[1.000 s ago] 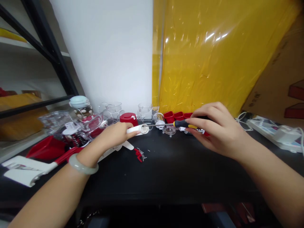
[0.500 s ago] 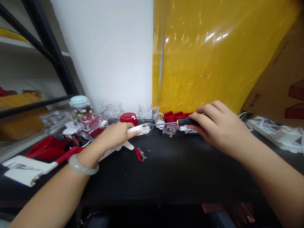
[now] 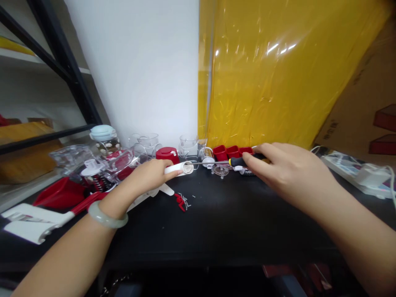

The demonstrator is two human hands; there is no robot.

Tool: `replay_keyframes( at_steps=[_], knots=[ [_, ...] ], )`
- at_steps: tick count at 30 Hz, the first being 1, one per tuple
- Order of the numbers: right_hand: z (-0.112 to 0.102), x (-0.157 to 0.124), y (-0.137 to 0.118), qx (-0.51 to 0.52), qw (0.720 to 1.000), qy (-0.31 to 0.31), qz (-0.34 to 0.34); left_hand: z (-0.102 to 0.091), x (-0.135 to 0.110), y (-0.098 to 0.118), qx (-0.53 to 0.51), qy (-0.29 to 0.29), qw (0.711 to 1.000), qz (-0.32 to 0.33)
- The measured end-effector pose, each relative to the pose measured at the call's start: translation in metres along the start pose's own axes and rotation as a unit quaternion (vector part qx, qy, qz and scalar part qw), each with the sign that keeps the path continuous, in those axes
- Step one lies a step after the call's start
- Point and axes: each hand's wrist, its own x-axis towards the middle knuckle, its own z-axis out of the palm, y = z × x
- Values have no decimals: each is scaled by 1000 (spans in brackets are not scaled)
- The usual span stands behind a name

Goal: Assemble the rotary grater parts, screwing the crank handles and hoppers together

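Note:
My left hand is closed round a white plastic tube-shaped part, whose round end faces right. My right hand grips the black handle of a screwdriver with a yellow collar. The screwdriver's thin metal shaft lies level and its tip reaches the end of the white part; I cannot tell how far it goes in. On the black table below the left hand lie several small screws beside small red pieces.
Clear plastic and red parts crowd the left, with a red scoop-like piece and a white piece. Red cups line the back below a yellow sheet. A power strip sits at the right.
My right hand has shifted its hold on the screwdriver handle, the fingers turned and the wrist lower. The left hand and the white part stay nearly where they were.

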Motion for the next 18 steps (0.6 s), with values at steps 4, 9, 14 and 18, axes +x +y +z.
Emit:
replay_keyframes(
  at_steps=[4,9,14,18],
  knots=[
    [-11,6,-8,-32,999,23,-1,0,-2,1,6,0,1000,-4],
    [-17,14,-12,1,1000,25,-17,2,-3,1,13,3,1000,-13],
    [-15,15,-12,109,993,-26,21,1,-2,0,12,5,1000,-9],
    [-11,15,-12,148,988,-19,43,-1,-2,0,6,14,1000,-2]
  ],
)
